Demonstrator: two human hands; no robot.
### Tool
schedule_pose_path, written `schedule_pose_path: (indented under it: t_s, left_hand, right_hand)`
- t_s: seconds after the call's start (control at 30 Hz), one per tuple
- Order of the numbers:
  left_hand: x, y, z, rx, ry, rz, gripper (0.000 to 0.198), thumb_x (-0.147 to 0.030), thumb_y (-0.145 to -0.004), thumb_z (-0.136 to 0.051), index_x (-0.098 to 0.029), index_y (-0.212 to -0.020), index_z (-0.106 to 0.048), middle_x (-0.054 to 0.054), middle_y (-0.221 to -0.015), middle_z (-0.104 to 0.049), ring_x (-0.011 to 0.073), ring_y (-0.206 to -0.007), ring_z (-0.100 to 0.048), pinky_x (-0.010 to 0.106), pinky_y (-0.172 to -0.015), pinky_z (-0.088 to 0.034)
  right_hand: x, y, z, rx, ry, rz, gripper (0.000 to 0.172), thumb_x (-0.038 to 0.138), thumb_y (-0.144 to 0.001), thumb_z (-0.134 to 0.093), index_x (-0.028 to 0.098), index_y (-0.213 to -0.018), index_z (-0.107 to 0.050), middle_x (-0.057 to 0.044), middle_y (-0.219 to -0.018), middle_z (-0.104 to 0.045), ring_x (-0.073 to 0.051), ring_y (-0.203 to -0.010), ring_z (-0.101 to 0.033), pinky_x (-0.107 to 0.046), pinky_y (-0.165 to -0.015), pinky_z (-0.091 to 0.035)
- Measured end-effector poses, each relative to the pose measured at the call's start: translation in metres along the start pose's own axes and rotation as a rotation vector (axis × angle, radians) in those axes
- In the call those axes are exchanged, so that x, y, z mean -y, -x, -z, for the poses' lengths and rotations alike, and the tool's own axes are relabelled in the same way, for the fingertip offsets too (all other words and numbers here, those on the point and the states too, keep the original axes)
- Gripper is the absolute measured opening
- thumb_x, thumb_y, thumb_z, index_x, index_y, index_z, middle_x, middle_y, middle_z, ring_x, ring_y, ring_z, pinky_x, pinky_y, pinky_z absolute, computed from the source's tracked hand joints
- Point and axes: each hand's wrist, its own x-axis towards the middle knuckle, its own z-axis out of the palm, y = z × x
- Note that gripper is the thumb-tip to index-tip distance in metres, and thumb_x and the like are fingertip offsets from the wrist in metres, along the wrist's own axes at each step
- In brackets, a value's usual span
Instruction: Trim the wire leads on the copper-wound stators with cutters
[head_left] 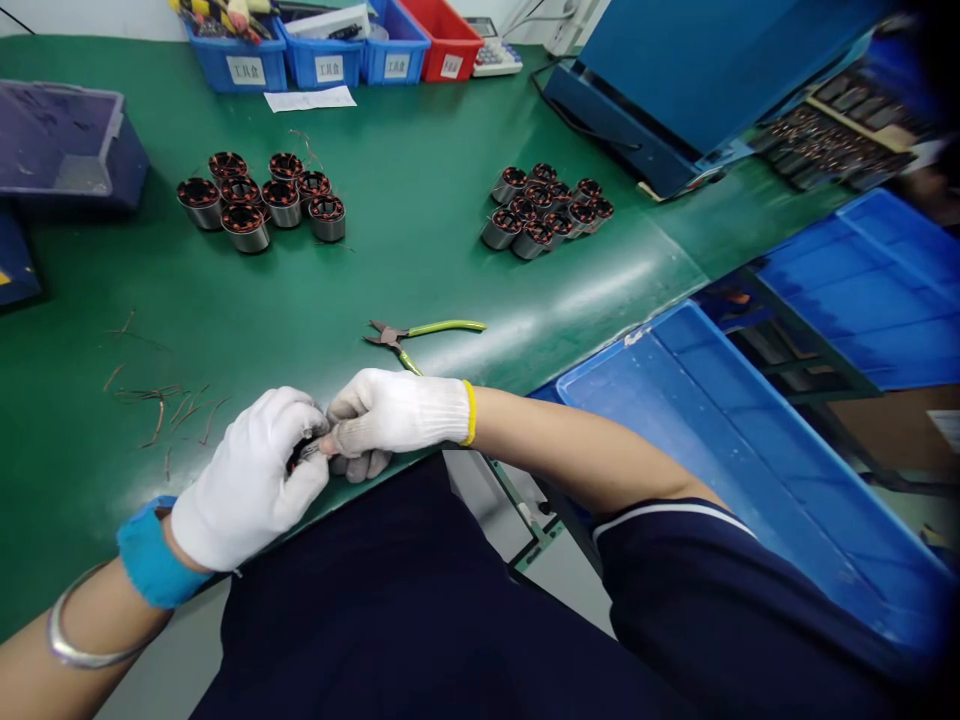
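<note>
My left hand (251,480), in a white glove, is wrapped round a motor stator (301,454) near the table's front edge. Only a dark, coppery bit of the stator shows between thumb and fingers. Against its right side my right hand (394,415), also gloved, is closed in a pinch, with a bare fingertip poking out of the glove. What the pinch holds is too small to make out. Just beyond the right hand lie green-handled cutting pliers (390,336), jaws apart. Cut copper wire ends (159,415) are scattered left of the hands.
Finished-looking copper-wound stators stand in a left group (246,230) and a right group (534,238). Labelled blue bins (322,68) and a red bin (450,45) line the back. A purple-grey crate (127,165) is at left, a blue machine (675,90) back right, a blue tray (675,420) below right.
</note>
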Motion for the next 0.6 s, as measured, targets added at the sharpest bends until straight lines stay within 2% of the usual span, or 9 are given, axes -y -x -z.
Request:
schedule_pose_path:
  t_s: [0.13,0.23,0.3,0.37,0.47,0.53,0.6]
  left_hand:
    - [-0.004,0.002,0.002,0.045,-0.011,0.067,0.009,-0.023,-0.084,-0.051,-0.020,-0.091,-0.049,0.010,-0.092,-0.059,0.0245,-0.081,-0.056,0.042,-0.071,-0.048]
    - [-0.009,0.008,0.003,0.029,-0.014,0.097,0.038,-0.027,-0.074,-0.060,-0.017,-0.108,-0.049,0.014,-0.108,-0.059,0.0290,-0.094,-0.060,0.047,-0.082,-0.052]
    - [-0.009,0.012,0.004,0.013,-0.003,0.116,0.057,-0.033,-0.073,-0.063,-0.015,-0.124,-0.044,0.017,-0.119,-0.057,0.0328,-0.105,-0.061,0.051,-0.091,-0.053]
    - [-0.007,0.016,0.006,0.011,0.034,0.143,0.069,-0.038,-0.076,-0.065,-0.015,-0.136,-0.039,0.019,-0.128,-0.056,0.0358,-0.115,-0.061,0.055,-0.097,-0.053]
    - [-0.002,0.016,0.013,-0.009,0.301,0.251,0.066,-0.040,-0.084,-0.060,-0.021,-0.143,-0.035,0.017,-0.138,-0.054,0.0346,-0.124,-0.060,0.053,-0.104,-0.054]
    - [0.000,0.013,0.020,-0.027,0.557,0.405,0.056,-0.047,-0.090,-0.053,-0.023,-0.139,-0.041,0.016,-0.137,-0.058,0.0326,-0.118,-0.064,0.047,-0.094,-0.061]
    - [-0.002,0.011,0.027,0.052,0.703,0.588,0.056,-0.059,-0.091,-0.051,-0.021,-0.132,-0.052,0.015,-0.121,-0.068,0.0305,-0.094,-0.072,0.041,-0.069,-0.065]
  right_hand:
    - [-0.008,-0.008,-0.008,-0.041,-0.116,0.016,0.024,0.028,-0.089,-0.075,0.013,-0.075,-0.063,0.003,-0.054,-0.064,-0.007,-0.049,-0.062,-0.016,-0.054,-0.054]
    - [-0.011,-0.005,-0.012,-0.098,-0.107,0.052,0.023,0.021,-0.096,-0.063,0.013,-0.074,-0.061,0.002,-0.060,-0.066,-0.007,-0.050,-0.062,-0.016,-0.054,-0.054]
    - [-0.012,-0.002,-0.015,-0.149,-0.040,0.094,0.022,0.020,-0.098,-0.057,0.013,-0.077,-0.061,0.002,-0.063,-0.066,-0.007,-0.053,-0.063,-0.016,-0.055,-0.052]
    - [-0.014,0.002,-0.018,-0.223,0.120,0.177,0.021,0.020,-0.097,-0.057,0.014,-0.078,-0.062,0.001,-0.065,-0.065,-0.007,-0.056,-0.062,-0.016,-0.054,-0.048]
    - [-0.021,0.008,-0.021,-0.321,0.320,0.360,0.021,0.022,-0.095,-0.057,0.014,-0.076,-0.064,0.001,-0.066,-0.064,-0.008,-0.059,-0.058,-0.017,-0.055,-0.042]
    - [-0.027,0.012,-0.024,-0.344,0.293,0.458,0.024,0.026,-0.096,-0.056,0.014,-0.077,-0.065,0.000,-0.067,-0.064,-0.009,-0.061,-0.058,-0.019,-0.056,-0.042]
    - [-0.033,0.015,-0.026,-0.343,0.209,0.536,0.027,0.032,-0.096,-0.056,0.014,-0.078,-0.065,-0.001,-0.069,-0.065,-0.010,-0.062,-0.059,-0.020,-0.058,-0.044]
